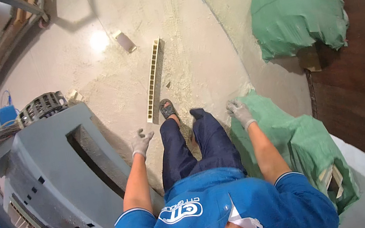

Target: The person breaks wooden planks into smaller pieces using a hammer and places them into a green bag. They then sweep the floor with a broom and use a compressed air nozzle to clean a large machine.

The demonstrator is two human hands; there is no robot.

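My left hand (141, 143), in a pale grey glove, hangs beside the grey machine housing with its fingers apart and nothing in them. My right hand (239, 111), gloved alike, is over the edge of a green woven sack (288, 129); its fingers are loosely bent and apart, and I see nothing held. Whether it touches the sack I cannot tell. Pale strip ends stick out of the sack's near end. On the floor ahead of my feet lies a long cream hollow strip (154, 81) with a row of square cells.
The grey machine housing (61, 160) with a dark slot stands at my left, a black cable chain (42, 108) behind it. A small brown piece (125, 42) lies on the dusty floor (202, 61). Another full green sack (298, 10) sits far right by a dark brown board (358, 83).
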